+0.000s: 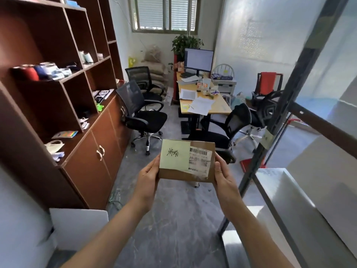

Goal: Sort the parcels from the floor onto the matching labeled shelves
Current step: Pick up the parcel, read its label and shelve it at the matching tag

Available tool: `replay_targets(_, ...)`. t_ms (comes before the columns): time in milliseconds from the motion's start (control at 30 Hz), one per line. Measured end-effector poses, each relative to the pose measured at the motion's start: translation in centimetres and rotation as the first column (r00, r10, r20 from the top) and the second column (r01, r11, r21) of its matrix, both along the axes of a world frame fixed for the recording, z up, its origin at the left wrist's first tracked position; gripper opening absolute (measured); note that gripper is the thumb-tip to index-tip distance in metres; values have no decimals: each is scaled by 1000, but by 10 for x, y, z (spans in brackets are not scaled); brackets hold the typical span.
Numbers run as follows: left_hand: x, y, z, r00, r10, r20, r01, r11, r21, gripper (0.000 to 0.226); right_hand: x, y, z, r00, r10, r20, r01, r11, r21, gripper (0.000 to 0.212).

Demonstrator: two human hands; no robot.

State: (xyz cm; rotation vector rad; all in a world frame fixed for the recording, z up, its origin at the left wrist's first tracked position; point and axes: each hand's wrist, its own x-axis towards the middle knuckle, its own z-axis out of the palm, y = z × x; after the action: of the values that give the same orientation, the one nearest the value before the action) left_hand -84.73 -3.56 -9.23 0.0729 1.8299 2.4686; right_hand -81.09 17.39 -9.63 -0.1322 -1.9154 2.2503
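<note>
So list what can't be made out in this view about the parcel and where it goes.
- Head view, parcel: underside and back hidden; left hand and right hand cover its side edges.
- Shipping label: print blurred, too small.
- Metal rack: cut off by the right edge; shelf labels not visible.

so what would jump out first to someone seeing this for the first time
The flat brown cardboard parcel at centre, held up by the left hand and right hand, each with a grip on one side edge. On its face sit a pale green handwritten note and a white barcode label. Beyond, a tall dark brown wooden shelf unit fills the left wall.
</note>
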Motion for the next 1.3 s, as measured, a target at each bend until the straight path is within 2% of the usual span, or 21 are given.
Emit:
replay_targets(300, -134, -58, 12, 1000, -18, 17, 18, 1000, -5, 34, -133, -66, 1, 999, -46, -18, 46, 999, -20, 40)
replay_targets(500, -218, -73, 9, 995, -97, 34, 96, 995, 16, 34, -197, -84, -2, 991, -132, -36, 132, 991, -4, 38)
replay_targets(633, -256, -63, 2, 984, -174, 47, 176, 984, -25, 35, -217, -79, -7, 982, -191, -9, 190, 981, -33, 40)
replay_targets(933, -324, 13, -25, 929, -369, 32, 370, 929, -24, 36, -241, -26, -22, 904, -418, 92, 417, 908, 21, 33)
replay_targets(1300, -380, 148, -38, 787, -609, 102, 616, 786, -60, 37, -256, 79, -26, 759, -636, 141, 640, 768, 18, 33)
